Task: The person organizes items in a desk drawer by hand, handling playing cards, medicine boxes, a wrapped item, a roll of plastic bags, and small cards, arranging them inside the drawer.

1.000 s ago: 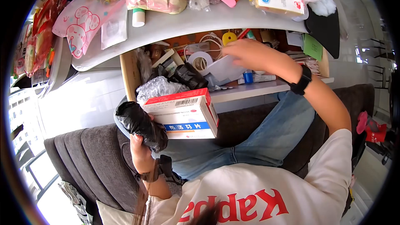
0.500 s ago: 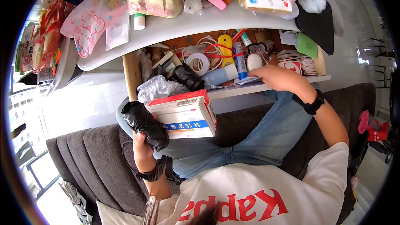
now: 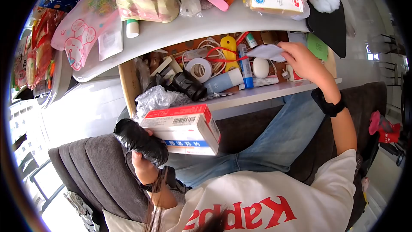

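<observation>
While left hand holds box, bundle — right hand, pinching sheet

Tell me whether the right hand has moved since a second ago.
Yes: the right hand has moved rightward along the drawer, away from the yellow object, nearer the green card.

In my left hand I hold a shiny black plastic-wrapped bundle together with a red-and-white cardboard carton that has a blue stripe. My right hand pinches a thin, flat white piece above the open, pale-sided wooden drawer. Below it lies a rounded white plastic object, beside an upright-lying blue-and-white slim tube. Farther left are a white tape roll and crumpled clear plastic wrap. The pale grey tabletop curves above the drawer.
</observation>
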### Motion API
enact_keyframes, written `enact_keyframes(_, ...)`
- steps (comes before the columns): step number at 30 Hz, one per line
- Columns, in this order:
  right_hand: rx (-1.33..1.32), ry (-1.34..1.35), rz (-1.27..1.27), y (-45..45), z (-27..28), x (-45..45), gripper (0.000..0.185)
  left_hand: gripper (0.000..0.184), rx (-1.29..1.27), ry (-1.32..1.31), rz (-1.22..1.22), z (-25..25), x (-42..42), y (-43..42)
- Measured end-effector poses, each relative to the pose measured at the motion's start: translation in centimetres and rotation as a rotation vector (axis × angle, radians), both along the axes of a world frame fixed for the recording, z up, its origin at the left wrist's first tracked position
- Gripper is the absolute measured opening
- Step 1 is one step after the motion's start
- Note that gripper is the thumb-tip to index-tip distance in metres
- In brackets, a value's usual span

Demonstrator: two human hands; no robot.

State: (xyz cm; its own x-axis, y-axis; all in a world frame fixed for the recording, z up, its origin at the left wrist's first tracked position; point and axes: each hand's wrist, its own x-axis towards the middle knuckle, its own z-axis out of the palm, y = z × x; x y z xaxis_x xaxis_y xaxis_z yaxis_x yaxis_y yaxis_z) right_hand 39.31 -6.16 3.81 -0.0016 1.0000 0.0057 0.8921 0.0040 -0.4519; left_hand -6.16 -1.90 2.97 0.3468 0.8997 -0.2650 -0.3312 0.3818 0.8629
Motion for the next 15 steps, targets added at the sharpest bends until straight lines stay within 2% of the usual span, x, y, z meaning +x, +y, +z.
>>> enact_keyframes(1,-0.042,0.018,-0.066,-0.1,-0.1,0.2,0.021,0.061,0.03,-0.097,-0.133,0.1,-0.2,0.0)
enact_keyframes(4,-0.154,0.102,-0.21,0.0,-0.2,0.5,0.031,0.054,0.111,-0.203,-0.052,-0.2,1.4,0.1)
enact_keyframes(6,-0.211,0.195,-0.24,0.6,-0.8,1.2,0.041,0.049,0.025,-0.291,-0.068,-0.2,3.0,0.7)
enact_keyframes(9,-0.557,0.739,-0.217,2.3,-1.0,0.6,0.05,0.046,-0.156,-0.432,-0.219,-1.3,3.9,2.4)
enact_keyframes(10,-0.619,0.797,-0.17,3.1,-0.4,-0.4,0.054,0.045,-0.219,-0.48,-0.281,-1.8,3.9,3.0)
enact_keyframes(12,-0.558,0.892,-0.088,4.5,-0.8,-2.3,0.055,0.044,-0.344,-0.571,-0.402,-2.6,3.8,4.0)
enact_keyframes(15,-0.482,0.983,-0.082,7.0,-2.7,-4.9,0.053,0.04,-0.398,-0.543,-0.4,-3.1,3.7,4.0)
